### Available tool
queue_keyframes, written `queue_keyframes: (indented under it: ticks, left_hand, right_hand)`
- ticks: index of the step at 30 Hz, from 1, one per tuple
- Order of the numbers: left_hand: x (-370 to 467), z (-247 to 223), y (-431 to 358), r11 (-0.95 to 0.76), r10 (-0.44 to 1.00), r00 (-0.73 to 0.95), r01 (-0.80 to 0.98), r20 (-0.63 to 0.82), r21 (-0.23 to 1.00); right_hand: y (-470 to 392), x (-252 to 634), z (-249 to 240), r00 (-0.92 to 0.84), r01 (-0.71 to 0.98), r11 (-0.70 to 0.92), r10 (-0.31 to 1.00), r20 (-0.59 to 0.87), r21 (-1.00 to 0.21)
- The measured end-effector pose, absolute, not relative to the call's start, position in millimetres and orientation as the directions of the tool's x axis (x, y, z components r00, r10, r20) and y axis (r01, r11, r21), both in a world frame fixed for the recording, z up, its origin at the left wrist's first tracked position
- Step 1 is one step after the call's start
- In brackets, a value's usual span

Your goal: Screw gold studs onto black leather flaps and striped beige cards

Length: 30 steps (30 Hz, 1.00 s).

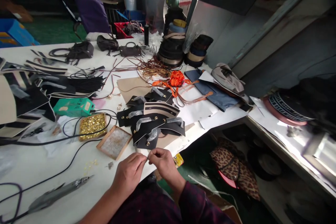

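Note:
My left hand and my right hand meet at the table's front edge, fingertips pinched close together. Something small and dark shows between them, too small to name. Just beyond my fingers lies a pile of black leather pieces with plastic-wrapped handles and gold fittings. Left of the pile, a wooden box holds small clear pieces, and another box is filled with gold fittings. A grey electric screwdriver rests on the table at the lower left, near a few loose gold bits.
A green box with black cables sits left. Striped panels lie farther left, black bags at the back. Orange ribbon and strap rolls stand beyond the pile. A shelf with a leopard-print item is right.

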<state>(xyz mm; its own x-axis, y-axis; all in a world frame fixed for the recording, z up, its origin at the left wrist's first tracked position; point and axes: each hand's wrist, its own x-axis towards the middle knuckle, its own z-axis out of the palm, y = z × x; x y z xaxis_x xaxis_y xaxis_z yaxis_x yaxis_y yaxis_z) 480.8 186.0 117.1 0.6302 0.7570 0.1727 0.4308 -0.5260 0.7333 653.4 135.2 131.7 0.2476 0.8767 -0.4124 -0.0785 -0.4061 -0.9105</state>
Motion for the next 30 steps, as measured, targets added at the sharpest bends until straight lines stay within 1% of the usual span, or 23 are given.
queue_keyframes:
  ticks: [3,6,8,10,11,12,14,16,18,19,21,24,28,30]
  left_hand:
    - [487.3,116.5,204.8,-0.585,0.724,0.652,0.41,0.224,0.7]
    - [493.1,118.6,217.7,-0.633,0.689,0.678,0.391,0.255,0.668]
    - [499.4,122.8,219.7,-0.667,0.63,0.728,0.33,0.27,0.668]
    - [508.2,126.9,217.6,-0.686,0.557,0.781,0.242,0.283,0.686]
    - [512.9,127.9,216.7,-0.676,0.544,0.791,0.216,0.279,0.704]
    - [517.3,127.7,217.2,-0.65,0.56,0.785,0.216,0.266,0.729]
    - [523.8,123.2,225.9,-0.553,0.661,0.72,0.274,0.213,0.787]
    - [527.6,114.1,247.7,-0.447,0.777,0.608,0.348,0.165,0.824]
    - [530.9,103.1,280.5,-0.41,0.845,0.502,0.394,0.181,0.822]
    - [533.6,97.6,298.6,-0.405,0.867,0.46,0.423,0.192,0.811]
    - [542.0,87.8,333.1,-0.433,0.867,0.449,0.466,0.215,0.772]
    - [561.2,77.3,369.1,-0.49,0.837,0.494,0.481,0.236,0.727]
    - [584.4,71.3,387.5,-0.487,0.809,0.562,0.477,0.171,0.732]
    - [589.9,70.4,390.3,-0.475,0.802,0.581,0.484,0.136,0.735]
  right_hand:
    - [148.3,657.5,132.8,0.266,-0.165,-0.419,0.853,-0.449,-0.893]
    - [161.8,662.4,125.7,0.297,-0.14,-0.396,0.857,-0.42,-0.907]
    - [172.4,673.1,115.5,0.372,-0.105,-0.389,0.838,-0.399,-0.915]
    - [184.6,694.2,103.2,0.473,-0.099,-0.396,0.788,-0.394,-0.913]
    - [191.2,708.5,97.3,0.526,-0.087,-0.398,0.76,-0.381,-0.913]
    - [198.0,724.3,92.0,0.576,-0.048,-0.395,0.74,-0.348,-0.918]
    - [211.7,757.2,83.2,0.661,0.141,-0.372,0.725,-0.193,-0.917]
    - [224.6,785.3,76.0,0.682,0.356,-0.358,0.731,-0.021,-0.863]
    - [235.5,803.9,68.6,0.667,0.481,-0.366,0.742,0.062,-0.797]
    - [239.9,809.3,64.6,0.66,0.512,-0.376,0.748,0.073,-0.772]
    - [246.6,814.2,56.3,0.647,0.552,-0.397,0.758,0.077,-0.733]
    - [252.4,813.0,46.7,0.638,0.605,-0.421,0.764,0.096,-0.676]
    - [255.0,810.5,42.6,0.631,0.684,-0.457,0.762,0.147,-0.569]
    - [255.3,811.9,42.1,0.662,0.685,-0.487,0.727,0.183,-0.542]
